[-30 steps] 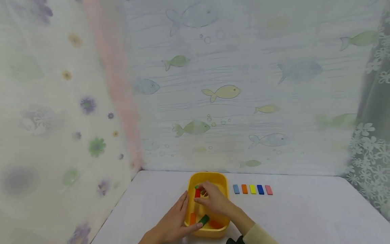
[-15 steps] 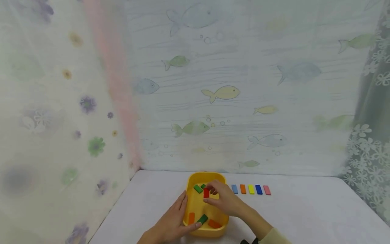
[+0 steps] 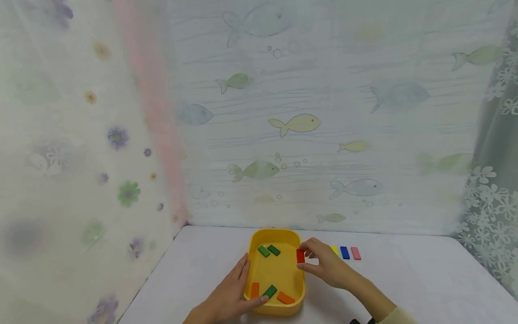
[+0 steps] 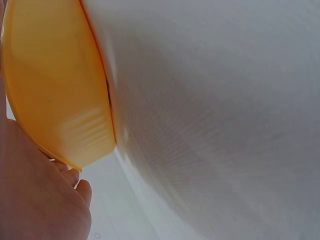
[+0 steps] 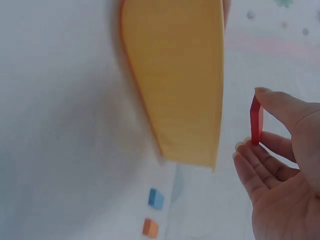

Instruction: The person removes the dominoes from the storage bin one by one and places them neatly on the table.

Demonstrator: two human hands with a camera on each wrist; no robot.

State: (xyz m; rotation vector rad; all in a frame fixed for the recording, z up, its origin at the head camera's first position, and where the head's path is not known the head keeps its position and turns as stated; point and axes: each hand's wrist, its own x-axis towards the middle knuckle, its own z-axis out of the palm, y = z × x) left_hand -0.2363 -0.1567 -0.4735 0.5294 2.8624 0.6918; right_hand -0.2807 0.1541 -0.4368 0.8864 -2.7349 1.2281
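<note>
My right hand (image 3: 325, 265) pinches a flat red block (image 3: 300, 256) between thumb and fingertips, overlapping the right rim of a yellow plastic tub (image 3: 275, 274) in the head view. From the right wrist, the same red block (image 5: 256, 120) shows edge-on, held above the table beside the tub wall (image 5: 175, 85). My left hand (image 3: 226, 297) rests against the tub's left side with fingers straight, its thumb over the front rim. Inside the tub lie two green blocks (image 3: 264, 251) at the back, and a dark green block (image 3: 270, 291) between two orange blocks (image 3: 285, 298) at the front.
Right of the tub, a row of flat blocks lies on the white tabletop (image 3: 404, 279): yellow (image 3: 334, 250), dark blue (image 3: 345, 253) and pink (image 3: 356, 253). Light blue (image 5: 156, 198) and orange (image 5: 150, 228) ones show in the right wrist view. A fish-printed curtain (image 3: 299, 198) hangs behind.
My right hand has carried the red block rightward from inside the tub to its right rim, uncovering the two green blocks at the back. The left hand has stayed in place.
</note>
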